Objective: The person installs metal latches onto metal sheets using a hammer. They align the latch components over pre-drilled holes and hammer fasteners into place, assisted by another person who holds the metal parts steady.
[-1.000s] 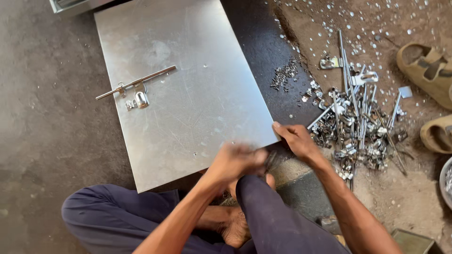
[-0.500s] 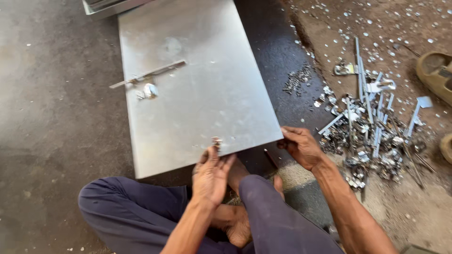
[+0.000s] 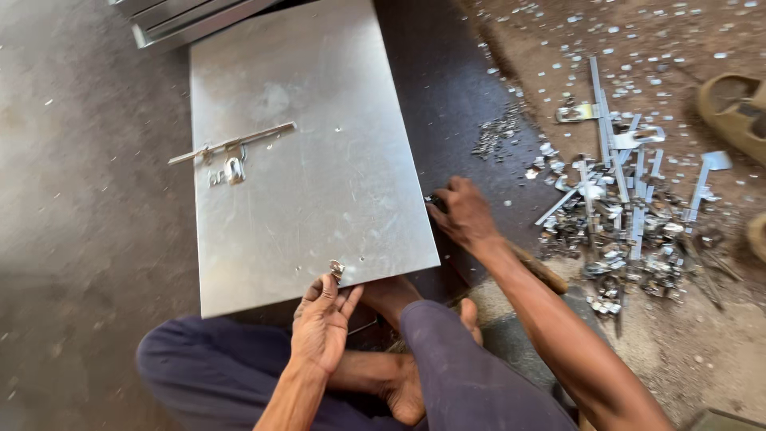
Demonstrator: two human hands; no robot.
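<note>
A heap of metal strips and brackets point(image 3: 630, 215) lies on the dirt floor point(image 3: 678, 343) to my right, with a smaller scatter of bits point(image 3: 496, 137) on the dark mat point(image 3: 447, 88) beside the sheet, a sandal point(image 3: 730, 108) at the far edge and folded metal pieces point(image 3: 187, 20) at the top. My crossed legs point(image 3: 447, 375) sit right under the near edge of the sheet. My left hand point(image 3: 323, 323) pinches a small metal clip point(image 3: 337, 270) at that near edge, fingers closed narrowly on it. My right hand point(image 3: 463, 211) is curled against the sheet's right edge, and I cannot tell whether it grips anything. The metal sheet point(image 3: 319, 183) lies flat in front of me, grey and scuffed, with a sliding bolt latch point(image 3: 231, 148) lying across its left side.
</note>
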